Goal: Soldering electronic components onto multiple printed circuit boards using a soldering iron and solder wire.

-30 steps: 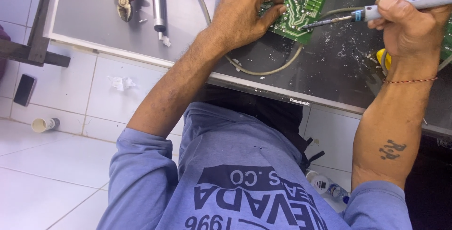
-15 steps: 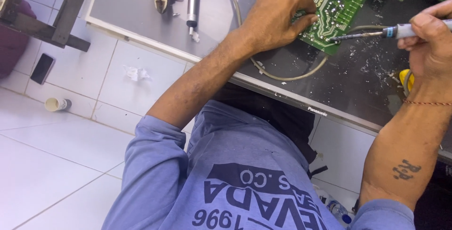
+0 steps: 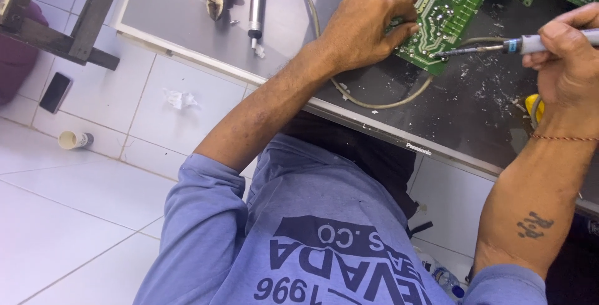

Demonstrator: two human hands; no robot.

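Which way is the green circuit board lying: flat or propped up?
Flat. The green circuit board rests on the dark worktop, pressed down by the left hand.

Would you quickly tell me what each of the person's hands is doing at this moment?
Left hand: fingers curled, pressing down on the green circuit board.
Right hand: closed around the soldering iron, its tip at the board's edge.

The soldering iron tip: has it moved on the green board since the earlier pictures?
No. The soldering iron tip sits at the same lower edge of the green circuit board as before; only the camera shifted.
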